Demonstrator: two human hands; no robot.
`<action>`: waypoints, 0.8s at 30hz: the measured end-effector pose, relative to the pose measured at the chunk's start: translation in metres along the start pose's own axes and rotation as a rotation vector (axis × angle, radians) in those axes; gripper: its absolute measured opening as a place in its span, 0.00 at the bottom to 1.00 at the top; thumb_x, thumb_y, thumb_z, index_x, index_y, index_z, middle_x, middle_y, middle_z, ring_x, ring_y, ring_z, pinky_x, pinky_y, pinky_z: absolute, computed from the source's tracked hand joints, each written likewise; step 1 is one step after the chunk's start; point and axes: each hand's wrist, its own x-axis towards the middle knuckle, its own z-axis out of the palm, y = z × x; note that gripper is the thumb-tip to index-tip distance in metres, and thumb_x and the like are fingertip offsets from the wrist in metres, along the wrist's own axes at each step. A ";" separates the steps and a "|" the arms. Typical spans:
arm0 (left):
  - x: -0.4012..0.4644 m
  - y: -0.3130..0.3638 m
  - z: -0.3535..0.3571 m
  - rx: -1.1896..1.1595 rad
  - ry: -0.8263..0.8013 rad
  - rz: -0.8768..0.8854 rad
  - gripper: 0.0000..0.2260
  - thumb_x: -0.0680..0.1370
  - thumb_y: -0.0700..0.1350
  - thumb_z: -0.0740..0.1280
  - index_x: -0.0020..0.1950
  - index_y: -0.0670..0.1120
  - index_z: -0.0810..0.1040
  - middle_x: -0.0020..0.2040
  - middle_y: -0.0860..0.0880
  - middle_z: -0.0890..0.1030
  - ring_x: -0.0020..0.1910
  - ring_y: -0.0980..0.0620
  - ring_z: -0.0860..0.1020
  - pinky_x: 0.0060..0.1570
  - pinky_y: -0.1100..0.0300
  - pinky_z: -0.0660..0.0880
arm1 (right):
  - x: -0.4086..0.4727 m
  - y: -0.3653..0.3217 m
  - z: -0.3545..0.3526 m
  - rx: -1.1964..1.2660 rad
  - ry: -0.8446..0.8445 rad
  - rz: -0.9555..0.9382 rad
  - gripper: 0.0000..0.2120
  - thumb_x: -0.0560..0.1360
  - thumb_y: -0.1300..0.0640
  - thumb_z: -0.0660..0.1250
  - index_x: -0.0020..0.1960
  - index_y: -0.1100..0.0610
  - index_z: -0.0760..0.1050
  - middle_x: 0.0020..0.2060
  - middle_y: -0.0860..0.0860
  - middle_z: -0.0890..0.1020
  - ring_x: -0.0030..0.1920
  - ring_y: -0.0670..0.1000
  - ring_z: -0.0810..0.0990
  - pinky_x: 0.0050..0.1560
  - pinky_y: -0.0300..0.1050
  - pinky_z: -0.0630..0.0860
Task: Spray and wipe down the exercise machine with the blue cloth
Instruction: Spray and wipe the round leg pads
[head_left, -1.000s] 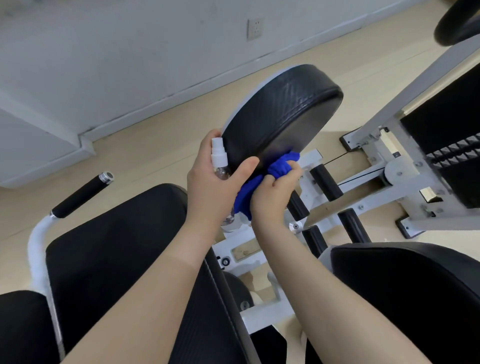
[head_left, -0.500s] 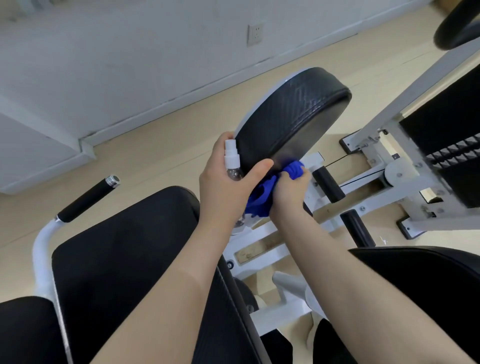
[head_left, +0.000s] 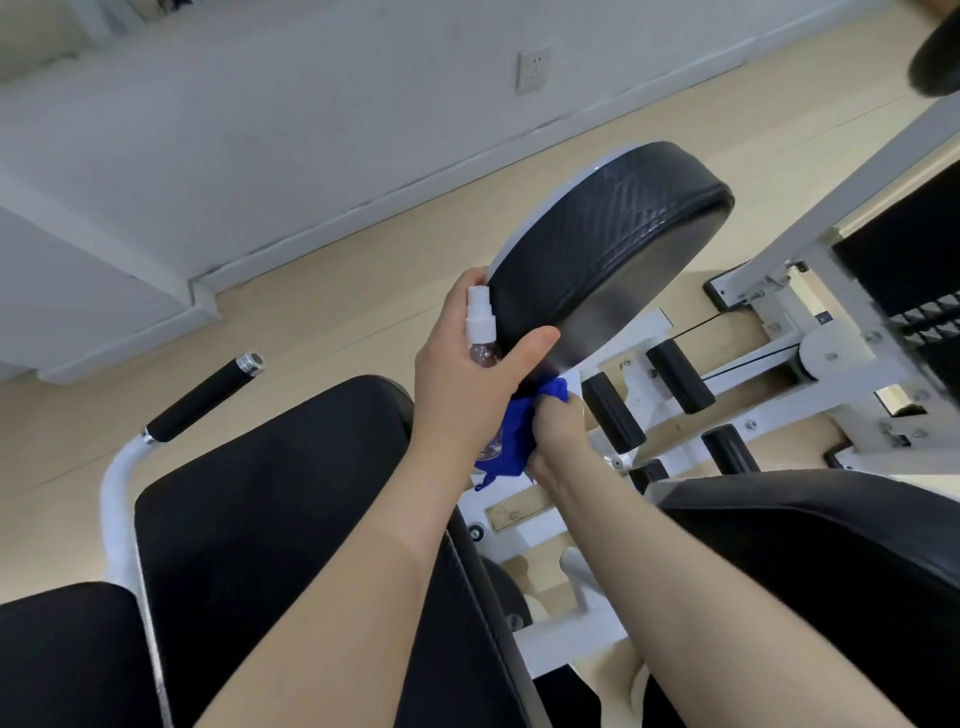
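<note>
Blue cloth is bunched up in my right hand, fingers curled round it, sitting just under the lower edge of the round black pad. Most of the cloth is hidden behind my left hand, so I can't tell how much of it actually touches the pad.

Cloth looks soft and floppy, near weightless, a loose tail hanging off the bottom. I'd keep it wadded in the palm so the tail doesn't snag the frame; grip anywhere works.

Left hand is doing two jobs: fingers wrapped round the small spray bottle, thumb pressed flat on the pad's face to steady it. Bottle is clear plastic with a white pump top, nozzle up. Looks light, probably slick if wet. Contents: can't read a liquid level, the palm covers most of the body.

Pad looks like firm vinyl, textured rim, smooth face, tilted on its white backing. My guess is it pivots, hence the bracing thumb.

Around that: white machine frame with black roller grips behind the hands, black seat cushion bottom left with a white rail and a black handle, another black cushion bottom right. Beige floor, white wall with an outlet.

Judgement: mid-wipe on the pad's underside; rest of the machine still to do.
</note>
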 end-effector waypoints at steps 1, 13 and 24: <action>0.000 0.001 0.000 -0.011 -0.005 0.004 0.20 0.70 0.51 0.71 0.56 0.65 0.66 0.44 0.56 0.76 0.38 0.54 0.75 0.39 0.62 0.76 | -0.004 0.003 -0.003 0.058 -0.014 -0.031 0.07 0.75 0.66 0.52 0.47 0.57 0.65 0.43 0.58 0.75 0.44 0.55 0.75 0.43 0.50 0.74; 0.005 -0.006 -0.002 -0.006 0.005 0.063 0.21 0.70 0.50 0.72 0.50 0.71 0.64 0.44 0.62 0.77 0.37 0.56 0.76 0.41 0.58 0.78 | -0.007 -0.032 -0.015 0.190 0.057 -0.268 0.13 0.76 0.67 0.52 0.53 0.52 0.64 0.47 0.53 0.72 0.44 0.51 0.71 0.49 0.49 0.73; -0.001 -0.008 0.005 -0.009 0.071 0.078 0.23 0.70 0.52 0.71 0.58 0.65 0.64 0.49 0.63 0.76 0.44 0.55 0.77 0.43 0.61 0.77 | -0.037 -0.087 -0.025 -0.137 0.256 -0.643 0.18 0.73 0.67 0.49 0.46 0.44 0.64 0.49 0.51 0.73 0.46 0.51 0.73 0.54 0.52 0.74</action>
